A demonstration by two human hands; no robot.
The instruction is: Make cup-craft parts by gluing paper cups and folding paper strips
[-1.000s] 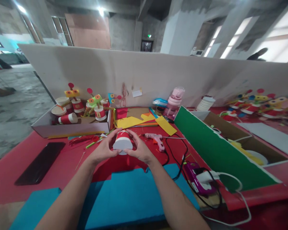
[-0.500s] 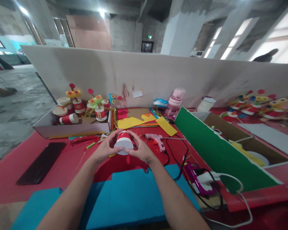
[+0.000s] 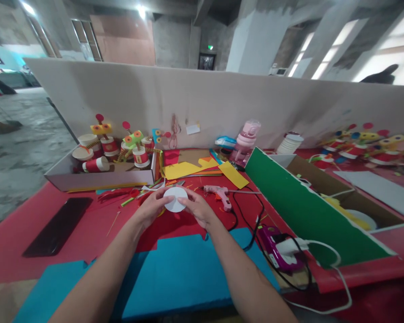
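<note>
Between the two hands, a paper cup [image 3: 175, 199] is held with its white round end turned toward the camera, so its side hardly shows. Fingers of the left hand [image 3: 152, 208] close on the cup's left edge, and fingers of the right hand [image 3: 198, 210] close on its right edge; both are clamped on it, just above the red table cover [image 3: 97, 224]. Nearer than the hands, under the forearms, lies a blue foam sheet [image 3: 182, 273]. Well to the left of the left hand lies a flat black panel [image 3: 55, 226]. Just right of the right hand lies a pink glue gun [image 3: 219, 194], its black cord looping toward a purple device [image 3: 276, 253] further right. Beyond that stands a green board [image 3: 299, 211]. Past the cup lie yellow paper pieces [image 3: 188, 169]. Farther left stands a shallow box [image 3: 97, 179] with decorated cups, and farther right a pink bottle [image 3: 245, 141].
</note>
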